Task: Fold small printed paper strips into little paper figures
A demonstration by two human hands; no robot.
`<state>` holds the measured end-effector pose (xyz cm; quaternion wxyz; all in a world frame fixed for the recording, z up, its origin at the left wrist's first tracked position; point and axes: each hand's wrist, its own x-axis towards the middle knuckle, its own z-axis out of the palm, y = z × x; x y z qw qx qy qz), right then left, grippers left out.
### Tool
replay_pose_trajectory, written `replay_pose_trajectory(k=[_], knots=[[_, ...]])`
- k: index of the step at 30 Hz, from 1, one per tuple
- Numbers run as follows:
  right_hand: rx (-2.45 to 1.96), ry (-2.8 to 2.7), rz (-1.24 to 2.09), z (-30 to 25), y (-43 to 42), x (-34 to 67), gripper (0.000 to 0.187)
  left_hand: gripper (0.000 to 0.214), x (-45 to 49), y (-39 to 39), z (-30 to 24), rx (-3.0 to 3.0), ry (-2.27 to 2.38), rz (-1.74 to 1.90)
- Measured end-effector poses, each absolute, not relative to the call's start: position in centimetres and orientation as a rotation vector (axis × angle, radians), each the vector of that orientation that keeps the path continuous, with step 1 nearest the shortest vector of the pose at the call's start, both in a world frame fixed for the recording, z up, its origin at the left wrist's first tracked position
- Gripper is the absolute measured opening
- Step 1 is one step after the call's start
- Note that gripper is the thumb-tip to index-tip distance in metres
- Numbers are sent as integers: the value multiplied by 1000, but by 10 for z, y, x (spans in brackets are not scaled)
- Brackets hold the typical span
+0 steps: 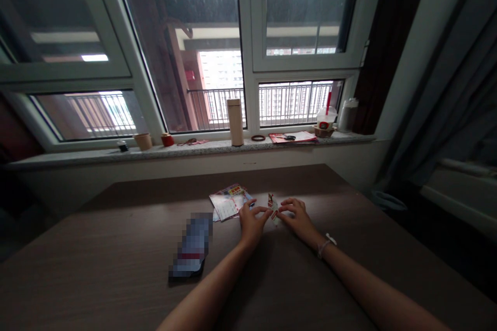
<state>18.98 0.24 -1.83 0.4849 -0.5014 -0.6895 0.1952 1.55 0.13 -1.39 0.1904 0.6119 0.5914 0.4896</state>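
On the table (pixel 116 258), broad, smooth and brown with a faint sheen, the flat, glossy, fanned leaflets (pixel 229 206) lie just beside the left hand (pixel 251 223) and could scatter if its knuckles swing outward. That hand and the right hand (pixel 298 220) pinch the small paper piece (pixel 274 208) between them from either side; uneven pulling might tear or skew it, since it looks thin, narrow and irregular, white with red stripes.
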Motion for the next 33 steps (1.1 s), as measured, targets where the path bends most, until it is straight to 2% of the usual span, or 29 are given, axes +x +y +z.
replay_pose_trajectory(k=[10, 20, 28, 33], knots=[[-1205, -1624, 346, -20, 4, 193, 25, 15, 15, 1, -18, 1804, 1690, 1306], [-1335, -1803, 18, -10, -7, 196, 11, 23, 15, -1, -17, 1756, 1713, 1379], [-1311, -1943, 205, -9, -7, 194, 11, 33, 14, 1, -21, 1749, 1774, 1385], [-1258, -2030, 290, -11, -7, 193, 10, 31, 14, 2, -20, 1753, 1795, 1358]])
